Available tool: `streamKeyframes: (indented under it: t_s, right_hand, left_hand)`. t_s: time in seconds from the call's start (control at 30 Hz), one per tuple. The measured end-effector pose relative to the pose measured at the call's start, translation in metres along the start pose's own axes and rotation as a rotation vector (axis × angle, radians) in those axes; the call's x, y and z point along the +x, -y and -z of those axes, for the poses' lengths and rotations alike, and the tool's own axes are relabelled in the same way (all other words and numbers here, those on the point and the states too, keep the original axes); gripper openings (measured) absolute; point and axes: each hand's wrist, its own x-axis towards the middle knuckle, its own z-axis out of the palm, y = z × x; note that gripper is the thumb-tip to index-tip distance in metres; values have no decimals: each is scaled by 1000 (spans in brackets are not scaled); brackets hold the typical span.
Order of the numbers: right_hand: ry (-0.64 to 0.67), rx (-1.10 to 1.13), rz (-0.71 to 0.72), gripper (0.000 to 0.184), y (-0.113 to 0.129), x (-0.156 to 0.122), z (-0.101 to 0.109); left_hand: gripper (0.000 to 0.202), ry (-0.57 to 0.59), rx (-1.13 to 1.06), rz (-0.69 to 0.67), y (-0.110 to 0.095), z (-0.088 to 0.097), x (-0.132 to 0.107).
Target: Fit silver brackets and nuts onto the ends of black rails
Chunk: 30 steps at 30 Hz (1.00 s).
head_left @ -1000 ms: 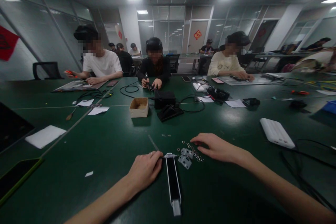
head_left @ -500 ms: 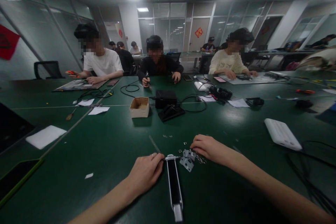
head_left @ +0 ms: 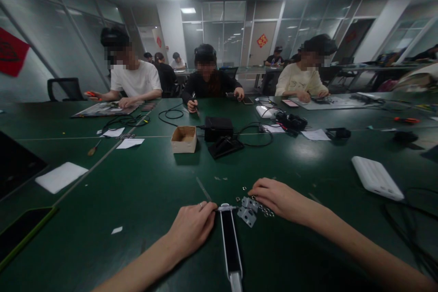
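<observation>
My left hand (head_left: 191,232) lies curled on the green table (head_left: 137,182), its fingertips at the upper end of a long black-and-white bar (head_left: 231,246). A thin metal pin (head_left: 227,208) crosses that end, close to the fingers. My right hand (head_left: 278,200) rests palm down just right of two small metal hinge plates (head_left: 247,211). Its fingertips are beside them, and several small metal rings (head_left: 265,211) lie under the edge of the fingers. I cannot tell whether my left hand grips the pin.
A thin metal rod (head_left: 203,189) lies beyond my left hand. Ahead stand an open cardboard box (head_left: 184,140) and a black box (head_left: 218,128) with cables. A white power bank (head_left: 376,178) sits to the right. Several co-workers sit across the table, one holding a small tool (head_left: 195,105).
The whole scene sits slightly lower and further right as the view tilts. My hands stay almost still, and the co-worker opposite has moved one hand to the right.
</observation>
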Motion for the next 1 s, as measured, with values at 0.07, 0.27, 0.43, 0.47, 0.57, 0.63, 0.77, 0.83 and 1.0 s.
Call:
streamKeyframes:
  t_s: [0.07,0.27,0.43,0.47,0.57,0.63,0.77,0.83,1.0]
  right_hand:
    - [16,3,-9,32,5,-1,0]
    - [-19,59,31,34,26,-2,-7]
    - [-20,94,19,28,30,1,-17]
    - [-37,116,21,27,30,2,-18]
    - [-97,179,26,26,30,2,-18]
    - [-131,214,31,26,29,1,-15]
    - [-208,224,-3,29,19,0,-7]
    - [-250,195,-57,32,7,0,-3]
    - [-274,79,-217,32,-39,2,-4]
  left_hand:
    - [24,-2,5,-3,1,-1,0]
    - [24,-17,7,-9,1,-3,0]
    - [23,-13,14,-6,1,-1,-1]
    - [24,-8,17,-6,1,-1,-1]
    - [24,-7,18,-6,1,1,-1]
    - [24,-6,12,-3,1,1,-1]
    - [23,2,6,7,1,1,-1]
    - [23,3,8,6,1,2,-1]
    - [22,-11,-2,-3,0,4,-1]
